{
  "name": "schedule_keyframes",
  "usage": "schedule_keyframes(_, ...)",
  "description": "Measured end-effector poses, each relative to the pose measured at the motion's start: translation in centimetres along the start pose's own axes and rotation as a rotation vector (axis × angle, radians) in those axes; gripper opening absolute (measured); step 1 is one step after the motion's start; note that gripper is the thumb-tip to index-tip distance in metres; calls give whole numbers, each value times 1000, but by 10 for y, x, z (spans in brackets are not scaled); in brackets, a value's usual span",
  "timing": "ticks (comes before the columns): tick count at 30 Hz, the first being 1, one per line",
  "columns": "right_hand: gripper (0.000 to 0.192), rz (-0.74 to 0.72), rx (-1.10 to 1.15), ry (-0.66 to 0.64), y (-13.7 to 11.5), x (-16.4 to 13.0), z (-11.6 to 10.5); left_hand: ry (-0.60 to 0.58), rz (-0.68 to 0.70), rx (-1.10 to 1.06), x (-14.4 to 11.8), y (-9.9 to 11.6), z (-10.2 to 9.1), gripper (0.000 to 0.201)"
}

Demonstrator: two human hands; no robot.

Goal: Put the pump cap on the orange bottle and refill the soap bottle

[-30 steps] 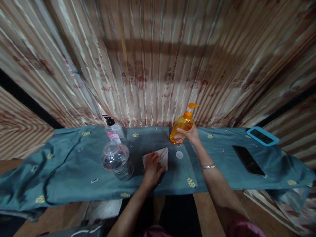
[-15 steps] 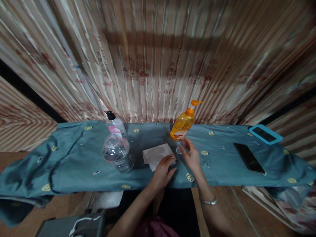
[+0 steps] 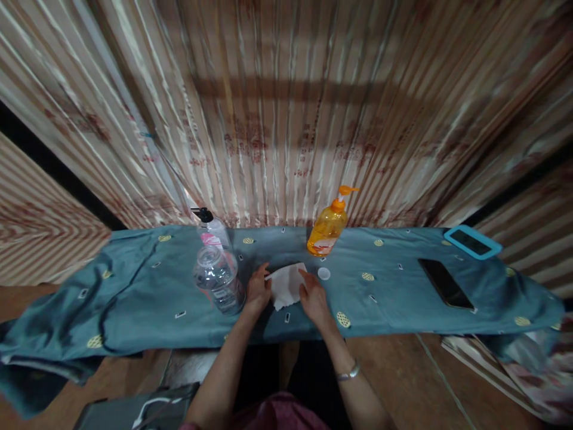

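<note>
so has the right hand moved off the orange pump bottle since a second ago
Yes. The right hand has left the orange plastic pump bottle and come back toward the person, onto the white cloth opposite the left hand.

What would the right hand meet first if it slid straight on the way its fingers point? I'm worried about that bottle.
Probably the white cap first; the right hand points up and slightly right from the cloth, and the orange bottle stands beyond. The exact line is uncertain.

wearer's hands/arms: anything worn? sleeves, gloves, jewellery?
No gloves on either hand. Left hand and right hand are bare, and both forearms are uncovered. A thin silver bangle sits on the right wrist. Maroon clothing shows at the bottom edge. No rings discernible.
</note>
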State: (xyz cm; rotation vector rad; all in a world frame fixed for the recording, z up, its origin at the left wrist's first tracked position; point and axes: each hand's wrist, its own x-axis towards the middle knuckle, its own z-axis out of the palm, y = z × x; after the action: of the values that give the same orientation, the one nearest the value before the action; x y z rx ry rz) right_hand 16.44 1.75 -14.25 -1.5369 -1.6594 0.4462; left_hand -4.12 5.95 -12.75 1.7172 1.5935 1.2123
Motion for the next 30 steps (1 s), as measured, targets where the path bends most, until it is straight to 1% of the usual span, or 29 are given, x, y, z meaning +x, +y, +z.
schedule_keyframes(2, 38, 7, -19, 5, -2, -3, -2, 21, 2, -18, 6, 3, -2, 53)
schedule_keyframes(4, 39, 15, -53, 25, -4, -9, -4, 57, 13, -34, 6, 6, -3, 56)
schedule_keyframes(7, 46, 5, -131, 76, -7, -24, -6, 124, 68, -33, -11, 11, -2, 64)
schedule_keyframes(9, 50, -22, -186, 102, -10, -35, -5, 111, 141, -13, -34, 14, -2, 64)
schedule_keyframes(13, 51, -125, -277, 90, -17, -51, 3, -22, 252, 17, -96, 18, -11, 64)
schedule_keyframes(16, 46, -189, -337, 72, -20, -57, 10, -103, 255, 40, -136, 15, -27, 62)
schedule_keyframes(19, 46, -215, -389, 84, -18, -60, 14, -94, 186, 44, -160, 9, -50, 59)
schedule_keyframes(22, 47, -233, -424, 101, -15, -60, 15, -47, 95, 30, -167, 7, -76, 52)
schedule_keyframes(25, 46, -245, -442, 120, -13, -61, 17, 20, -6, 2, -160, 11, -100, 42)
schedule_keyframes(27, 45, -255, -441, 135, -12, -61, 19, 65, -67, -19, -153, 13, -113, 37)
schedule_keyframes(30, 44, -279, -416, 158, -10, -61, 21, 132, -135, -40, -142, 8, -126, 43)
